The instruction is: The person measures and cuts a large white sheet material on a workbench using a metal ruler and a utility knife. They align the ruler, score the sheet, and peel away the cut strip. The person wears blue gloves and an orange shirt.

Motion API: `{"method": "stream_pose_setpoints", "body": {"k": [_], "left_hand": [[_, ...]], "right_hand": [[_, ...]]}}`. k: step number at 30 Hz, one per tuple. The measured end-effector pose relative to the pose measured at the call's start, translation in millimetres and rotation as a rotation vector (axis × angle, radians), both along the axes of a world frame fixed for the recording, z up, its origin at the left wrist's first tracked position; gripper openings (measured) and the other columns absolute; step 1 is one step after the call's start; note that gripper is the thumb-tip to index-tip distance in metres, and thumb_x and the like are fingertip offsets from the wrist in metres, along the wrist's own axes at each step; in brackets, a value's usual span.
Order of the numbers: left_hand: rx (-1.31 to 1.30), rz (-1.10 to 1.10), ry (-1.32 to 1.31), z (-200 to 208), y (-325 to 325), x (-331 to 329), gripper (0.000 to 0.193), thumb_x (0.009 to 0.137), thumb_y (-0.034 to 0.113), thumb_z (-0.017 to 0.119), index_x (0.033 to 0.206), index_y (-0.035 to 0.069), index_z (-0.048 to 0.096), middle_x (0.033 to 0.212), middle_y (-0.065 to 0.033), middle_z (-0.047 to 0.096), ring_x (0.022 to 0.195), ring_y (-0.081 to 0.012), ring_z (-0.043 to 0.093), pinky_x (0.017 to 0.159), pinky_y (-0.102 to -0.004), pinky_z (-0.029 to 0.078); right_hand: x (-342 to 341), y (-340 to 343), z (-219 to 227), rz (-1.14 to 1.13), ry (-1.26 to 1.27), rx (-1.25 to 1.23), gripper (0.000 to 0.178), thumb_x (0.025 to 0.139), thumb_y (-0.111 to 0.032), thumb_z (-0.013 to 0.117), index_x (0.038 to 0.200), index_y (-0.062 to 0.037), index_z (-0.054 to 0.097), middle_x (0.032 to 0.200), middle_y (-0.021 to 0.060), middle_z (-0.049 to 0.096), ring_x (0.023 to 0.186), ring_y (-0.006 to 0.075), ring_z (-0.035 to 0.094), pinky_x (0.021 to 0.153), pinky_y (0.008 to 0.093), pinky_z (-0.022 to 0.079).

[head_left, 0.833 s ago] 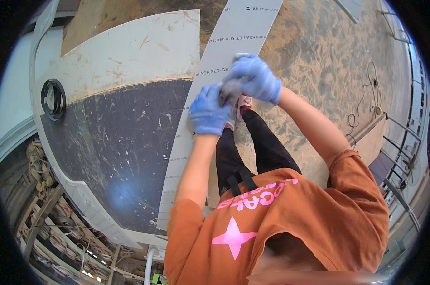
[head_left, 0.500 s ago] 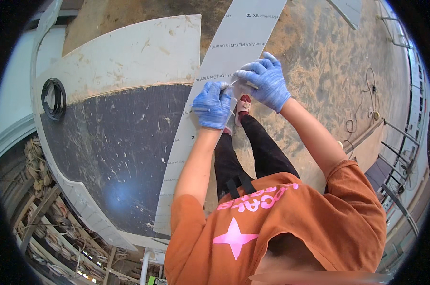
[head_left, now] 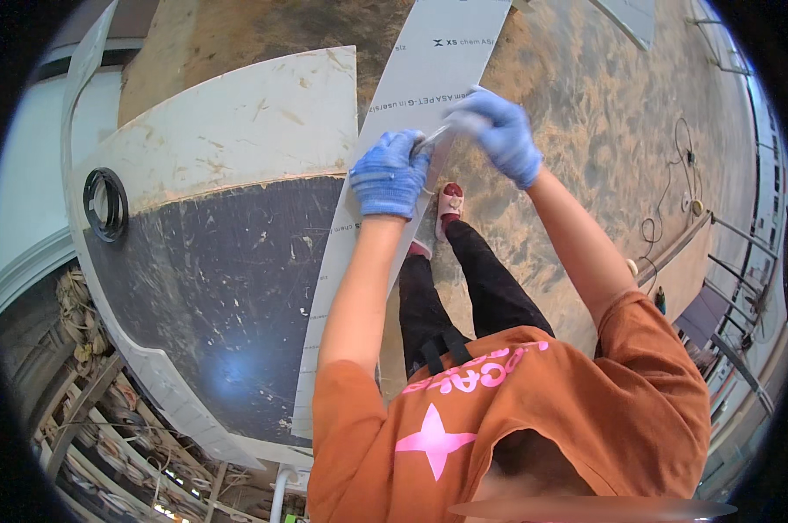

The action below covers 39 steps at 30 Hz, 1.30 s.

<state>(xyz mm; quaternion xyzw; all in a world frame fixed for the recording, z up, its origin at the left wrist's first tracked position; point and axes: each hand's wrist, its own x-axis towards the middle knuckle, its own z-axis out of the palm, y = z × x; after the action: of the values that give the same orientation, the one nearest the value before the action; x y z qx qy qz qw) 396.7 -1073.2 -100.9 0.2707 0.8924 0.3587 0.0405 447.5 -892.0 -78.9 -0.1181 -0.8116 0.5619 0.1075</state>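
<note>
A long pale grey panel strip [head_left: 433, 65] with dark print lies lengthwise in front of me, over the edge of a work table. My left hand [head_left: 387, 174], in a blue knit glove, is closed at the panel's right edge, fingers curled. Between my hands stretches a thin whitish strip [head_left: 432, 139], which looks like film or a plastic trim. My right hand [head_left: 498, 135], gloved the same way, pinches its far end off the panel's right side; its fingertips are smeared by motion. What lies inside my left fingers is partly hidden.
The table has a scuffed dark top [head_left: 228, 279] and a worn white board [head_left: 254, 109] along its far part. A black coil [head_left: 106, 205] hangs over its left side. Cables [head_left: 673, 183] lie on the dusty floor at right. Wooden racks with bundles [head_left: 124, 444] stand lower left.
My right hand has moved up and a little right, away from my left hand. The whitish strip between them looks longer. My left hand has shifted slightly upward.
</note>
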Motion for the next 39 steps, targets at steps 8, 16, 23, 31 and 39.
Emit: {"method": "stream_pose_setpoints", "body": {"k": [8,16,23,31,39], "left_hand": [[0.4,0.144,-0.039,-24,3,8,0.011,0.079,0.011,0.075,0.086,0.008,0.068,0.077,-0.0081,0.065,0.065,-0.0203,0.064,0.06,-0.0313,0.051],[0.345,0.053,0.0,-3,9,11,0.024,0.081,0.02,0.074,0.097,0.005,0.063,0.079,-0.0098,0.062,0.073,-0.0213,0.063,0.068,-0.0336,0.052],[0.019,-0.081,0.087,5,61,-38,0.022,0.079,0.026,0.075,0.094,0.012,0.067,0.085,-0.0101,0.066,0.078,-0.0284,0.066,0.07,-0.04,0.052],[0.292,0.06,-0.011,-18,66,-36,0.012,0.082,0.014,0.074,0.088,0.007,0.066,0.079,-0.0066,0.064,0.069,-0.0171,0.062,0.065,-0.0291,0.051],[0.294,0.018,0.007,-1,71,-33,0.044,0.073,0.027,0.079,0.106,0.006,0.06,0.087,-0.0107,0.063,0.08,-0.0239,0.064,0.072,-0.0346,0.052]], "right_hand": [[-8,13,0,0.093,0.149,0.95,0.019,0.077,-0.031,0.071,0.095,-0.0286,0.072,0.092,-0.0028,0.067,0.097,0.0178,0.061,0.11,0.047,0.029],[-57,33,16,0.493,0.066,1.096,0.01,0.078,-0.022,0.069,0.084,-0.0288,0.07,0.081,-0.008,0.064,0.093,0.0158,0.062,0.112,0.0492,0.026],[-21,62,4,-0.204,0.092,-0.15,0.023,0.09,-0.019,0.066,0.103,-0.001,0.071,0.095,0.0075,0.072,0.087,0.0108,0.064,0.077,0.0255,0.052],[-47,73,-5,0.055,0.182,0.963,0.019,0.079,-0.027,0.068,0.097,-0.0306,0.07,0.094,-0.0032,0.066,0.099,0.0203,0.061,0.112,0.0502,0.025],[-76,107,8,0.203,0.255,0.668,0.012,0.078,-0.021,0.07,0.091,-0.0231,0.07,0.079,-0.0027,0.064,0.081,0.0184,0.063,0.1,0.0427,0.041]]}}
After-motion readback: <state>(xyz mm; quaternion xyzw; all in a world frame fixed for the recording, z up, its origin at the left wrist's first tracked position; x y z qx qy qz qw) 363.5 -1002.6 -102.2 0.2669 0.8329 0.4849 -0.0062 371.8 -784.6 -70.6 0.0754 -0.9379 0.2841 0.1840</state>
